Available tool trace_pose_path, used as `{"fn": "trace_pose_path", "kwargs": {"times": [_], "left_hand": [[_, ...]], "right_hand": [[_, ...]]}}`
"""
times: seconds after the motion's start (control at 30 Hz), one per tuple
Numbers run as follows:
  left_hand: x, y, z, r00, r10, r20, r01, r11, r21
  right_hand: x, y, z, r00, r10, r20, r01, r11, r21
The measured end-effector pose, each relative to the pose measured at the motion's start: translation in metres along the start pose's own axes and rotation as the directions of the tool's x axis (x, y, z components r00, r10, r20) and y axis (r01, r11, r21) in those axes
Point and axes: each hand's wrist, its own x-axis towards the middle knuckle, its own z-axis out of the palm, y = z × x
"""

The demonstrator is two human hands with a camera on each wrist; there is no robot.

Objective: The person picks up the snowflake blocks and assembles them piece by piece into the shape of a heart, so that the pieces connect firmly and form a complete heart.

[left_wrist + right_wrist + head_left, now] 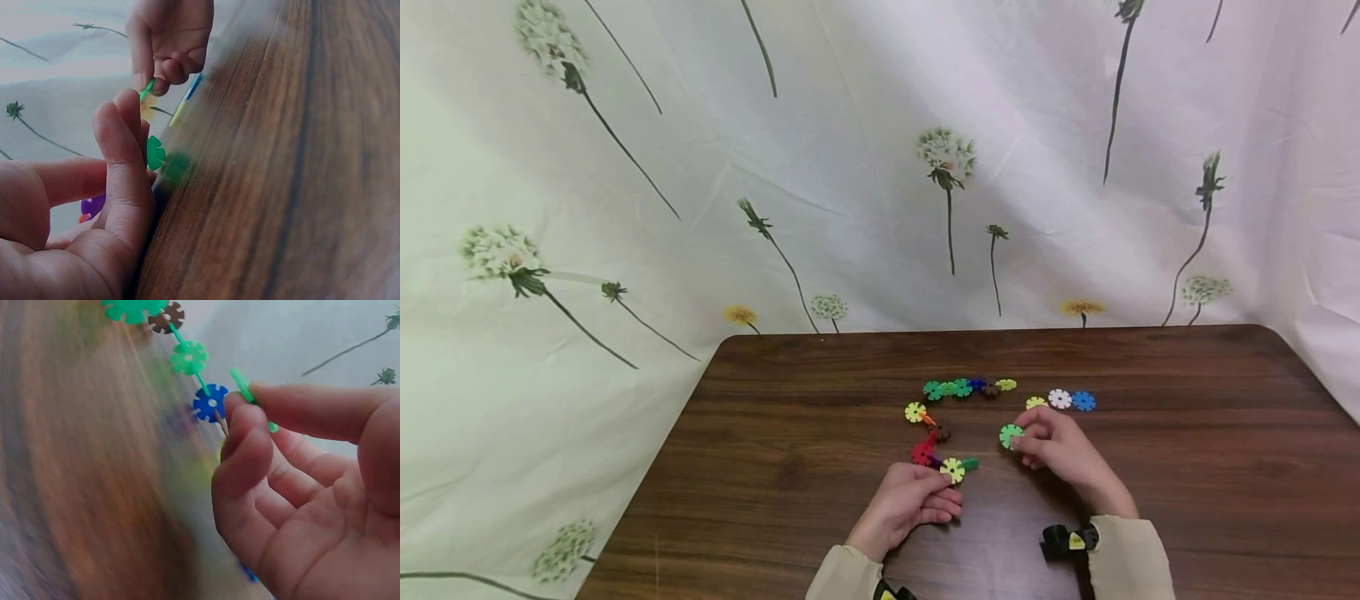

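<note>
My left hand (916, 500) pinches a yellow snowflake disc (952, 470) between thumb and fingers. A dark green snowflake disc (971, 464) juts from its right side, also seen as a notched green disc (155, 153) in the left wrist view. From the yellow disc a linked string runs back through purple, red (922, 452), brown and orange pieces. My right hand (1063, 450) holds a light green snowflake disc (1011, 436) by its edge; the right wrist view shows this light green disc (242, 385) edge-on between thumb and index finger. The two held discs are apart.
Beyond the hands, the string continues in a row of green (962, 387), blue, brown and yellow discs. Loose yellow (1036, 402), white (1060, 398) and blue (1083, 401) discs lie behind my right hand. A flower-printed cloth (880, 208) hangs behind the wooden table (760, 467).
</note>
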Motion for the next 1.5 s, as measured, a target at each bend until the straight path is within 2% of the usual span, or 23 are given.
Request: {"fn": "trace_pose_path", "kwargs": {"times": [0.2, 0.33, 0.53, 1.5], "left_hand": [[0.0, 0.0, 0.0, 1.0, -0.003, -0.003, 0.003, 1.0, 0.003], [0.0, 0.0, 0.001, 1.0, -0.003, -0.001, 0.003, 1.0, 0.002], [0.0, -0.001, 0.001, 1.0, 0.002, 0.002, -0.002, 1.0, -0.002], [0.0, -0.001, 0.0, 1.0, 0.007, 0.009, -0.007, 1.0, 0.002]], "right_hand": [[0.002, 0.002, 0.009, 0.993, -0.003, 0.118, -0.006, 0.998, 0.07], [0.002, 0.002, 0.015, 0.987, 0.028, 0.156, -0.042, 0.995, 0.093], [0.003, 0.001, 0.022, 0.984, 0.062, 0.166, -0.076, 0.994, 0.079], [0.005, 0.001, 0.03, 0.974, 0.077, 0.213, -0.1, 0.99, 0.1]]}}
